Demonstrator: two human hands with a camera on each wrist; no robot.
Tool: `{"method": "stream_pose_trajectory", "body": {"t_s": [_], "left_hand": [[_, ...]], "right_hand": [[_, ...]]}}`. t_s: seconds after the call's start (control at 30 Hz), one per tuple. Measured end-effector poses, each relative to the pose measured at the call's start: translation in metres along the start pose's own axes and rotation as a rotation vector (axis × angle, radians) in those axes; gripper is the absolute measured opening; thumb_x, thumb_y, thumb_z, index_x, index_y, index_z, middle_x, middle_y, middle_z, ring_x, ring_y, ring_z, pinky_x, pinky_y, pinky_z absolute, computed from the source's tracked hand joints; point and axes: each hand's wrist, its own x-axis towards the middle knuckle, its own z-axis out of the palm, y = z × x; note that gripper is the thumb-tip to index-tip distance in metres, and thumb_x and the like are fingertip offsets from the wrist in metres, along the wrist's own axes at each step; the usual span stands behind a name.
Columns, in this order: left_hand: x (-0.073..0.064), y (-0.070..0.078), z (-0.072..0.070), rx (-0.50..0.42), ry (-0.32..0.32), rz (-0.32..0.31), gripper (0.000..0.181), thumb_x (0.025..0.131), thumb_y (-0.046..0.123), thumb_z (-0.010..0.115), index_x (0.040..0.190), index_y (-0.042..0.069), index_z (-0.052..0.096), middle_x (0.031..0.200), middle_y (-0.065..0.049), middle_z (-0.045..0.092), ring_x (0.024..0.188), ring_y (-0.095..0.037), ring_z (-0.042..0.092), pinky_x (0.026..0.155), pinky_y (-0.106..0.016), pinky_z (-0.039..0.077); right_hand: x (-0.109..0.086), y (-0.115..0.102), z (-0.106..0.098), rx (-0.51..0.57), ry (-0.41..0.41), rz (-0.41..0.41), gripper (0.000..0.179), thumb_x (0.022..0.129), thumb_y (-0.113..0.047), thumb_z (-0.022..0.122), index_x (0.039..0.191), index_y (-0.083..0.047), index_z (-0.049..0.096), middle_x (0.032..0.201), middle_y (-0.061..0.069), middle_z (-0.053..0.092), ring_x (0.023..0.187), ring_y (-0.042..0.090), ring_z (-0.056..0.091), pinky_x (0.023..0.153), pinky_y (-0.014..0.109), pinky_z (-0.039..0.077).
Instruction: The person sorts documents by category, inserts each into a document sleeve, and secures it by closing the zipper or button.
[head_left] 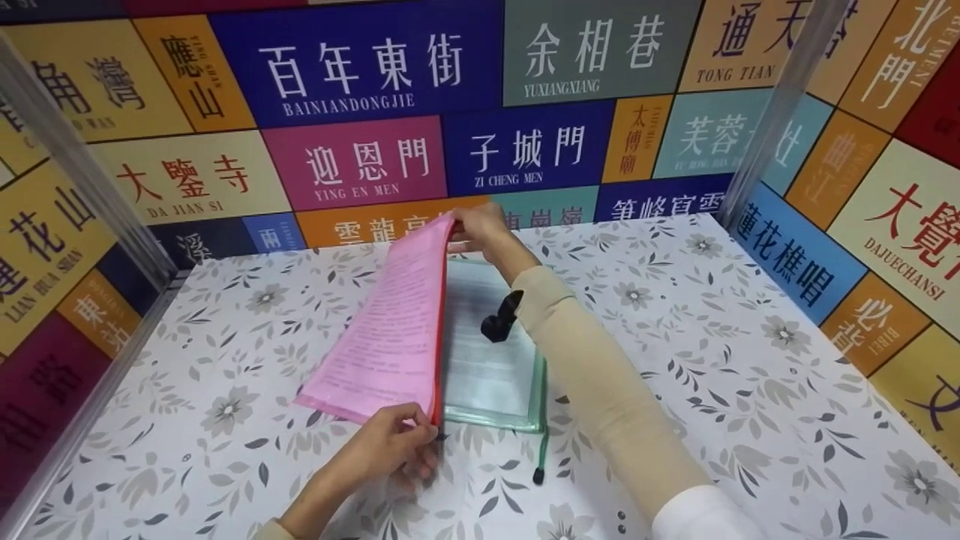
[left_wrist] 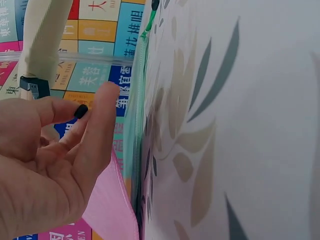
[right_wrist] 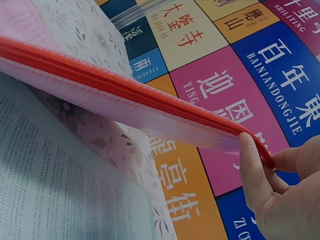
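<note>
A pink zip document pouch [head_left: 379,322] with a red zipper [right_wrist: 110,80] along one edge stands tilted, its zipper edge raised. My right hand [head_left: 480,229] pinches the far end of that edge between thumb and fingers, also plain in the right wrist view. At the near end, my left hand [head_left: 397,442] has thumb and forefinger together by the zipper, and a small black zipper-pull tip [left_wrist: 80,111] shows between them in the left wrist view. Partly under the pink pouch, a green zip document pouch [head_left: 491,375] with printed paper inside lies flat on the table.
The green pouch's cord ends in a black pull [head_left: 538,475] on the floral tablecloth [head_left: 247,360]. A small black device [head_left: 501,322] sits at my right wrist. Panels with coloured sign blocks [head_left: 360,67] enclose the table's back and sides.
</note>
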Motion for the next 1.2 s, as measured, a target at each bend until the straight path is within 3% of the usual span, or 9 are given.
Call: {"method": "stream_pose_trajectory", "body": {"t_s": [0.17,0.33,0.47,0.67,0.8,0.93,1.03,1.13,1.2], "left_hand": [[-0.005,0.004,-0.002,0.054,-0.136,0.01,0.021,0.098,0.015,0.058,0.097,-0.006,0.059,0.077,-0.017,0.072,0.06,-0.018,0.067,0.05,-0.037,0.06],[-0.01,0.005,-0.004,0.114,-0.263,-0.006,0.016,0.098,0.014,0.059,0.095,-0.002,0.062,0.078,-0.017,0.072,0.059,-0.019,0.067,0.05,-0.038,0.06],[-0.013,0.005,-0.004,0.157,-0.337,-0.002,0.012,0.096,0.011,0.059,0.094,0.0,0.064,0.076,-0.02,0.071,0.06,-0.019,0.066,0.049,-0.038,0.06],[-0.015,0.006,-0.005,0.266,-0.478,0.049,0.013,0.094,0.011,0.063,0.085,0.002,0.064,0.079,-0.026,0.071,0.059,-0.013,0.064,0.047,-0.023,0.054],[-0.016,0.007,-0.008,0.249,-0.543,0.048,0.018,0.093,0.013,0.064,0.083,-0.002,0.061,0.08,-0.032,0.069,0.06,-0.013,0.064,0.047,-0.022,0.055],[-0.014,0.01,-0.013,0.292,-0.545,0.085,0.018,0.093,0.014,0.063,0.084,-0.001,0.063,0.081,-0.032,0.069,0.06,-0.011,0.063,0.048,-0.023,0.055],[-0.011,0.012,-0.017,0.302,-0.478,0.062,0.018,0.094,0.015,0.061,0.086,0.0,0.065,0.082,-0.025,0.072,0.063,-0.016,0.066,0.049,-0.03,0.057],[-0.008,0.013,-0.021,0.239,-0.399,0.007,0.021,0.095,0.016,0.058,0.088,-0.003,0.064,0.085,-0.023,0.073,0.067,-0.025,0.069,0.052,-0.04,0.06],[-0.006,0.012,-0.022,0.212,-0.355,-0.005,0.024,0.097,0.018,0.057,0.088,-0.005,0.061,0.087,-0.022,0.074,0.071,-0.026,0.07,0.055,-0.039,0.061]], "right_hand": [[0.002,-0.004,-0.005,-0.01,0.014,-0.026,0.025,0.098,-0.009,0.057,0.11,0.009,0.068,0.075,0.008,0.07,0.064,0.016,0.068,0.067,0.034,0.064],[0.005,-0.005,-0.005,-0.015,0.01,-0.03,0.025,0.099,-0.009,0.056,0.113,0.008,0.067,0.089,0.014,0.075,0.064,0.015,0.07,0.069,0.035,0.064],[0.006,-0.002,-0.003,-0.013,0.018,-0.021,0.02,0.098,-0.009,0.057,0.109,0.006,0.066,0.079,0.01,0.072,0.064,0.015,0.069,0.066,0.033,0.064],[0.008,0.0,-0.001,-0.018,0.028,-0.016,0.015,0.099,-0.012,0.058,0.096,0.001,0.064,0.074,0.008,0.069,0.065,0.015,0.068,0.064,0.03,0.063],[0.008,0.002,0.004,-0.002,0.001,-0.014,0.016,0.1,-0.011,0.056,0.089,-0.001,0.061,0.072,0.008,0.068,0.064,0.016,0.068,0.063,0.03,0.063],[0.007,0.006,0.008,-0.01,0.004,-0.027,0.018,0.099,-0.011,0.057,0.086,-0.001,0.064,0.067,0.006,0.068,0.06,0.014,0.067,0.059,0.028,0.062],[0.005,0.009,0.012,-0.016,0.006,-0.06,0.018,0.098,-0.011,0.056,0.091,0.001,0.067,0.068,0.005,0.068,0.061,0.013,0.067,0.058,0.028,0.061],[0.002,0.013,0.018,-0.026,-0.007,-0.089,0.021,0.099,-0.012,0.055,0.099,0.003,0.069,0.072,0.005,0.069,0.064,0.013,0.068,0.06,0.028,0.062],[0.0,0.015,0.022,-0.032,-0.019,-0.102,0.023,0.1,-0.013,0.055,0.105,0.004,0.069,0.076,0.005,0.069,0.066,0.013,0.069,0.061,0.028,0.062]]}}
